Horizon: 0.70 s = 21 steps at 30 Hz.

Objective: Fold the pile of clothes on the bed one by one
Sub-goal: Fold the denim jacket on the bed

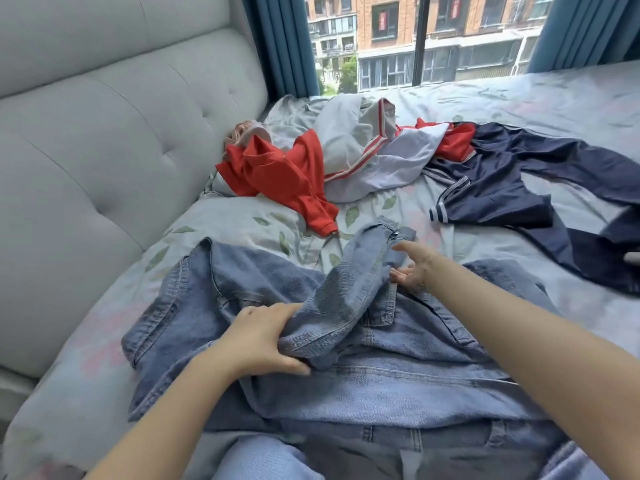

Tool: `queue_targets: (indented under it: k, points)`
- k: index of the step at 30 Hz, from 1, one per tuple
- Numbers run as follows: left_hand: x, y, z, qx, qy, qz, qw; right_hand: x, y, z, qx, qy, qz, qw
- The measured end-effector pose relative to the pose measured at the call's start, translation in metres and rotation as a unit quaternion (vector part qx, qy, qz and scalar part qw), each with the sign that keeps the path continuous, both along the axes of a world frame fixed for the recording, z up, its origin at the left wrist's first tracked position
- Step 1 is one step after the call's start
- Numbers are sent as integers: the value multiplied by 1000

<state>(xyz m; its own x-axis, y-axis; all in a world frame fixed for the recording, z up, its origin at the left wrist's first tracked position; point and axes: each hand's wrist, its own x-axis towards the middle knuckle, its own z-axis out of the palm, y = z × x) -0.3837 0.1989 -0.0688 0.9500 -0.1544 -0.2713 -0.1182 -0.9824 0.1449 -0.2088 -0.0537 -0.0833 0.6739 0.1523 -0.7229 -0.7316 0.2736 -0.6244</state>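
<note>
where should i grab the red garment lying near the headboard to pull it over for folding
Probably take the red garment by its ribbed cuff end, coming from the near side. That sleeve trails toward the blue denim jacket and lies flat and free on the floral bedsheet, while its far part is bunched against the white and grey jacket.

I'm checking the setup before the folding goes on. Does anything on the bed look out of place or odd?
Nothing damaged or spilled. The unfolded pile is simply strewn: a red top, a grey-white jacket and a navy garment lie crumpled and overlapping. The left hand grips the denim jacket sleeve; the right hand is open at the cuff.
</note>
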Motion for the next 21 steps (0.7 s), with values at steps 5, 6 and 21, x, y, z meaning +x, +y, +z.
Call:
queue_targets:
  k: [5,6,21]
  points:
    - [-4,14,-20,-108,-82,45,990,10,-12,9,128,27,-9,991]
    - [-4,17,-18,-150,-71,61,984,11,-18,14,151,4,-18,988]
    - [-39,8,0,-292,-173,149,929,-33,-5,23,-20,-61,25,998]
